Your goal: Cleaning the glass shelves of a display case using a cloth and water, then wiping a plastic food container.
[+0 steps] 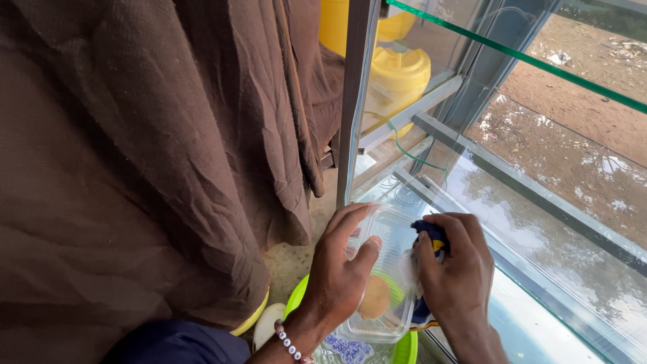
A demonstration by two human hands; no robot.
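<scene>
My left hand (pixel 340 269) grips a clear plastic food container (pixel 384 269) by its left rim, thumb over the edge. The container is tilted and see-through; a round tan shape shows through its bottom. My right hand (pixel 455 269) is closed on a dark blue and yellow cloth (pixel 431 237) and presses it against the container's right side. Both hands are low in the middle of the view, over a bright green basin (pixel 404 349).
A large brown cloth (pixel 148 148) hangs on the left. A glass display case with metal frame (pixel 354 101) and a glass shelf (pixel 573 222) fills the right. Yellow plastic jugs (pixel 397 67) stand behind it. Wet ground lies outside.
</scene>
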